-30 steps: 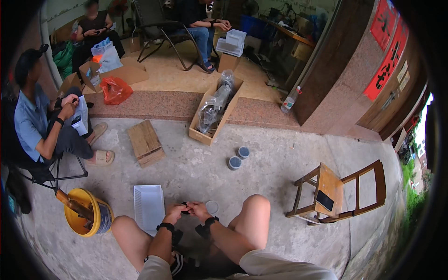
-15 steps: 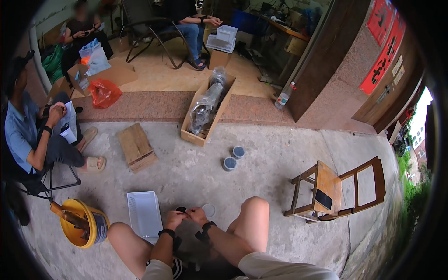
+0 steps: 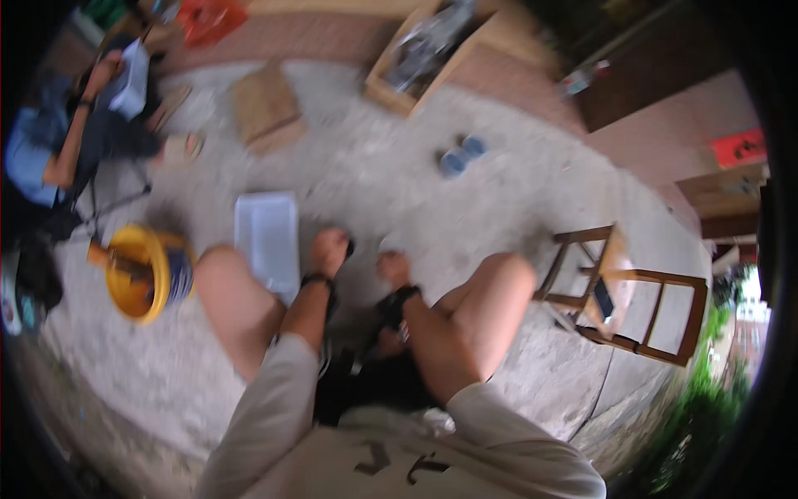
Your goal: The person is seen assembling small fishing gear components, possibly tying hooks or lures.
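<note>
Pale concrete ground [image 3: 349,166] spreads under everything we see, with a reddish stone step [image 3: 299,37] along its far side and greenery [image 3: 702,420] at the lower right rim. Much of the view is smeared by motion, so we can trust outlines more than details.

Between the two bare knees, the left hand [image 3: 329,252] is curled, and a small dark piece [image 3: 350,247] shows at its inner side; we read it as gripped there (the blur hides the fingertips). The right hand [image 3: 394,266] is apart from it, just beside a pale round dish [image 3: 391,244]. Whether those fingers grasp the dish, touch it or hang free above it, we cannot tell. Each wrist wears a dark band.

Just left of the left hand we find a white tray [image 3: 268,237] on the ground, and farther left a yellow bucket [image 3: 123,293] with wooden-looking pieces [image 3: 126,264] in it. Ahead, two small round tubs [image 3: 454,162] stand together, beyond them an open cardboard box [image 3: 389,98] holding something wrapped in clear plastic. On our right is a wooden chair [image 3: 615,254] with a phone [image 3: 603,298] on its seat.
</note>
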A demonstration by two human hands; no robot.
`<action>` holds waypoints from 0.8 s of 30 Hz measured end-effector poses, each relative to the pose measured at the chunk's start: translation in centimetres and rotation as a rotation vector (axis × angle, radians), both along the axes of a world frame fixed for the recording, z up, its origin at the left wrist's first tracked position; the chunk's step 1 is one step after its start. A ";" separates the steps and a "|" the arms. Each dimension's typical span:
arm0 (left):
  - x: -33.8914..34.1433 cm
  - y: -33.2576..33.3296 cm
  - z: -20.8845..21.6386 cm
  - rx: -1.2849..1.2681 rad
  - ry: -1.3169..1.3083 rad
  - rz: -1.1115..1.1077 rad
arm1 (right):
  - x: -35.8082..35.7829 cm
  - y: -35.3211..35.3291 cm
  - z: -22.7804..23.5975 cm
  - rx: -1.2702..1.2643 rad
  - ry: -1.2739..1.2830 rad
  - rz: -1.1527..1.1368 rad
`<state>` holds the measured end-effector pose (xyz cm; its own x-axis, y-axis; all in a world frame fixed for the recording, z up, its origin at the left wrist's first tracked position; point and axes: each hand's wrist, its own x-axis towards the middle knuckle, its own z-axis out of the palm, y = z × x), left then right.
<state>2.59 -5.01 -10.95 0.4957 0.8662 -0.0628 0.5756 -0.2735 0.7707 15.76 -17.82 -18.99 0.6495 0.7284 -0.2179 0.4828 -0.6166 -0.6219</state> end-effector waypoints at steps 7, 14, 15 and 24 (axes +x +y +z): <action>0.8 -0.6 1.2 -0.123 0.326 0.091 | 1.7 -1.1 7.0 -0.113 0.788 -0.435; 0.2 -1.0 0.8 -0.061 0.486 -0.009 | 1.7 -0.9 8.3 -0.126 0.802 -0.466; 0.1 -1.0 0.8 -0.030 0.477 0.008 | 1.6 -0.9 8.3 -0.093 0.830 -0.437; -0.9 -0.3 -0.1 0.004 0.526 0.018 | 0.9 -0.2 8.5 -0.109 0.821 -0.372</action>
